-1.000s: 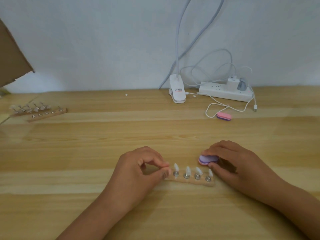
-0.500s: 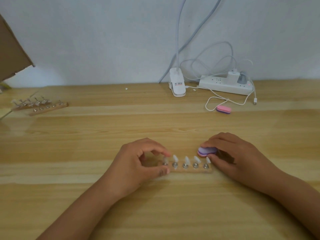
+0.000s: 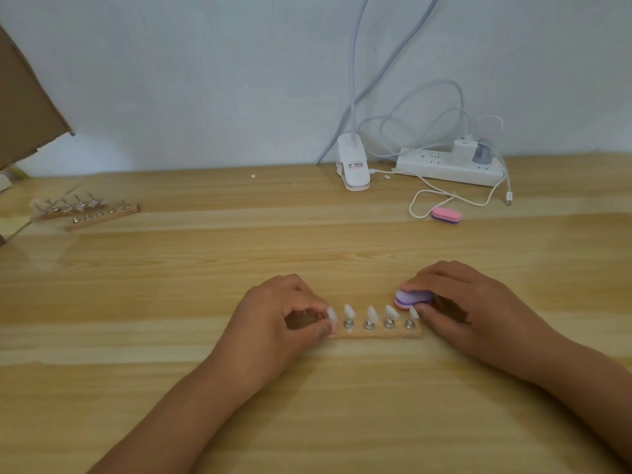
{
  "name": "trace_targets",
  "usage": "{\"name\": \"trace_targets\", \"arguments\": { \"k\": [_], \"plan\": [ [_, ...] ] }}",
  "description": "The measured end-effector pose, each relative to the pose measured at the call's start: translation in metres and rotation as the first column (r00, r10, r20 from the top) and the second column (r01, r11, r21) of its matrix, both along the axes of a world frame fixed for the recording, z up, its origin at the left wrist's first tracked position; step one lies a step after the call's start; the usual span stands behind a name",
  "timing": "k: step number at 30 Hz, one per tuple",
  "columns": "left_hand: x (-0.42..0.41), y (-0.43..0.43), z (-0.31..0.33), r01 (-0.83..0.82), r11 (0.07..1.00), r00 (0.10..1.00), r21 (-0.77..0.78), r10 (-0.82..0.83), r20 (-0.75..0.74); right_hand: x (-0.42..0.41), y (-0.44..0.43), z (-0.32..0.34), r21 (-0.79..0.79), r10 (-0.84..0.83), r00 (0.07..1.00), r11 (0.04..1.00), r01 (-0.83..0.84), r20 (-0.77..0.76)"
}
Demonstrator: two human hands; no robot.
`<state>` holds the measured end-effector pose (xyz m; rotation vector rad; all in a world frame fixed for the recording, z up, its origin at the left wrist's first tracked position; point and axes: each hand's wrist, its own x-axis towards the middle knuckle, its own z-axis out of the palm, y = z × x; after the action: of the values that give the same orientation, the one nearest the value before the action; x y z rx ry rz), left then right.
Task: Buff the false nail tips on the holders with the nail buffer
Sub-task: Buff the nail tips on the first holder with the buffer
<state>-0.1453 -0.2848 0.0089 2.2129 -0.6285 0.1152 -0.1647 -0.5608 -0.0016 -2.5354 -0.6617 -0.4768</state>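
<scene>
A small wooden holder strip (image 3: pixel 376 334) lies on the table in front of me, with several white false nail tips (image 3: pixel 371 313) standing on metal pegs. My left hand (image 3: pixel 273 323) pinches the strip's left end, thumb and forefinger at the leftmost tip. My right hand (image 3: pixel 468 302) grips a purple and pink nail buffer (image 3: pixel 412 298) just behind the strip's right end, close to the rightmost tip; whether the buffer touches that tip is not clear.
Two more wooden holder strips (image 3: pixel 99 217) with pegs lie far left. A second pink and purple buffer (image 3: pixel 445 214) sits at the back right beside a white cable, a power strip (image 3: pixel 444 167) and a clip lamp base (image 3: pixel 353 165). Cardboard (image 3: pixel 24 107) juts in at upper left.
My left fingers have closed in on the strip's left end and leftmost tip. My right hand with the buffer has barely shifted.
</scene>
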Motion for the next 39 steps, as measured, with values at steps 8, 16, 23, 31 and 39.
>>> {"name": "trace_targets", "arguments": {
  "k": [8,16,23,31,39],
  "plan": [
    [-0.011,-0.004,0.005,-0.074,0.997,0.964,-0.021,0.077,0.253,0.001,-0.004,0.001,0.06,-0.035,0.999,0.998,0.036,-0.016],
    [-0.017,-0.018,0.007,0.032,0.916,0.993,-0.401,-0.074,-0.088,-0.018,0.032,0.018,0.315,0.029,0.977,0.944,-0.096,0.212],
    [-0.021,-0.021,0.007,0.139,0.929,0.984,-0.343,-0.169,-0.059,-0.025,0.046,0.013,0.253,0.144,0.967,0.948,-0.196,0.21],
    [-0.021,-0.02,0.007,0.152,0.94,0.986,-0.307,-0.167,-0.022,-0.025,0.049,0.011,0.204,0.176,0.944,0.95,-0.238,0.279],
    [-0.021,-0.02,0.008,0.164,0.924,0.974,-0.345,-0.207,-0.092,-0.027,0.052,0.008,0.176,0.236,0.913,0.936,-0.306,0.333]
  ]
}}
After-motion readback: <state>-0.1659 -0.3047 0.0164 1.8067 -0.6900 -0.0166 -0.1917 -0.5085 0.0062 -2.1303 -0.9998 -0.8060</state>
